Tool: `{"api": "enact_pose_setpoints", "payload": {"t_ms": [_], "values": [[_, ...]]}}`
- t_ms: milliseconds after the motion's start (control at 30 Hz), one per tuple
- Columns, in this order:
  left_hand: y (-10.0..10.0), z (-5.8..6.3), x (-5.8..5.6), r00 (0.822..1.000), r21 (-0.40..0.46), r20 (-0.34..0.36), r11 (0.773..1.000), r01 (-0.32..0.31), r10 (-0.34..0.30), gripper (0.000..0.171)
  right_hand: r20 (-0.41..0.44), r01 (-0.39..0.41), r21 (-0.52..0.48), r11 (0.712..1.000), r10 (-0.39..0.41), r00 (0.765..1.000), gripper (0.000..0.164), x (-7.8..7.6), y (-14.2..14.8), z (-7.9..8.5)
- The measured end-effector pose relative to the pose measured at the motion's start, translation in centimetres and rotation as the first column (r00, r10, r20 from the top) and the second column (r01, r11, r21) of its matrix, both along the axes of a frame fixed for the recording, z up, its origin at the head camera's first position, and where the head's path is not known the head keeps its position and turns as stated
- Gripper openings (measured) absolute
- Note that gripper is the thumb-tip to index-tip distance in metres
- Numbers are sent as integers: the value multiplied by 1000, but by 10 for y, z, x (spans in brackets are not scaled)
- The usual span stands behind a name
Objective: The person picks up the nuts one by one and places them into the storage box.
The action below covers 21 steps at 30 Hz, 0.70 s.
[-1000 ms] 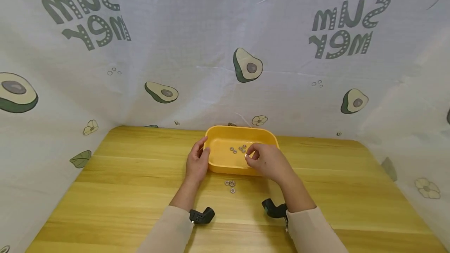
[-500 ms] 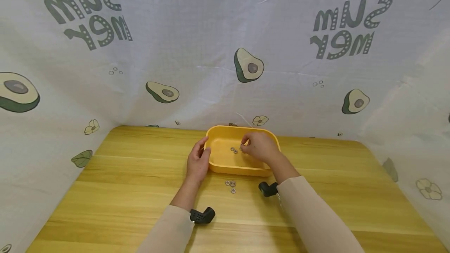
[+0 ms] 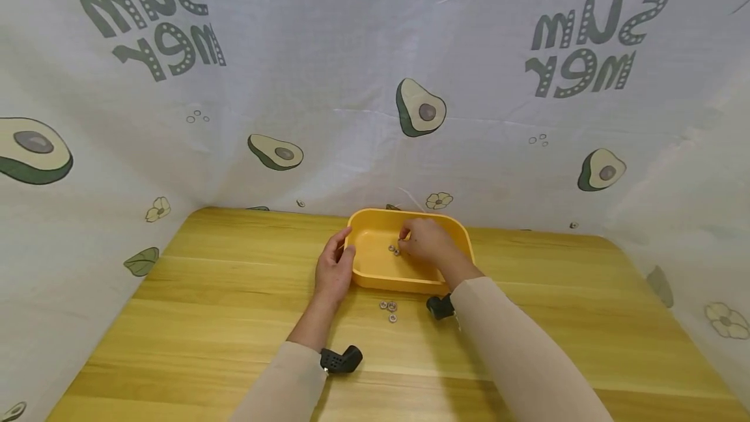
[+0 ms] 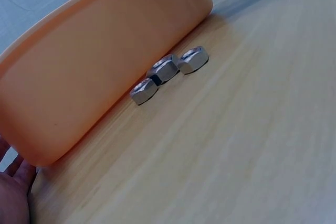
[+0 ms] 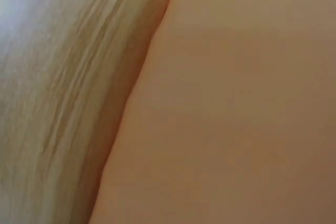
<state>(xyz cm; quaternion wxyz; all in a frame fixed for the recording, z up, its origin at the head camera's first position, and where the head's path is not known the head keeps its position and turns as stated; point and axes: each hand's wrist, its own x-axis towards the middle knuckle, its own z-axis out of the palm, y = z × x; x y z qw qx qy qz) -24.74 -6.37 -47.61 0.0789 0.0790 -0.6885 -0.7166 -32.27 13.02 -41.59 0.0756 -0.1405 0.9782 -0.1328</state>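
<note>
- Left hand (image 3: 334, 272) rests against the left end of the yellow tray (image 3: 387, 283), fingers loosely bent and thumb apart from them; it seems to steady the tray rather than clamp it.
- Right hand (image 3: 429, 241) reaches over the tray's near edge and down inside, thumb and forefinger bent toward each other; whether a nut sits between the tips, I cannot tell.
- Yellow tray stands close to the far edge of the bench (image 3: 234, 292), roughly midway between its left and right edges.
- Two nuts (image 3: 391, 248) show on the tray floor, just left of those fingertips; the hand may hide others.
- Three more nuts (image 4: 165, 70) lie flat on the bench, just outside the tray's near edge: two side by side, the third a little closer to the bench's near edge.
- Step in hand, as I judge it: handling nuts singly inside the tray, though whether picking up or setting down is unclear.
- Next move would call for either parting the fingertips low over the tray floor, or a firm pinch and a lift clear of the rim, with the tray steadied from its left end.
</note>
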Motion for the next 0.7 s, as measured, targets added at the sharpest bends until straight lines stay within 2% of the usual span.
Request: {"api": "enact_pose_setpoints", "payload": {"t_ms": [433, 700], "values": [[1, 1, 0, 1000, -8, -13, 1000, -6, 6, 41, 15, 24, 14, 1000, -24, 1000, 20, -1, -5, -1], [1, 1, 1, 1000, -14, -10, 1000, -6, 6, 41, 9, 32, -26, 999, -32, 999, 24, 1, -5, 5]]}}
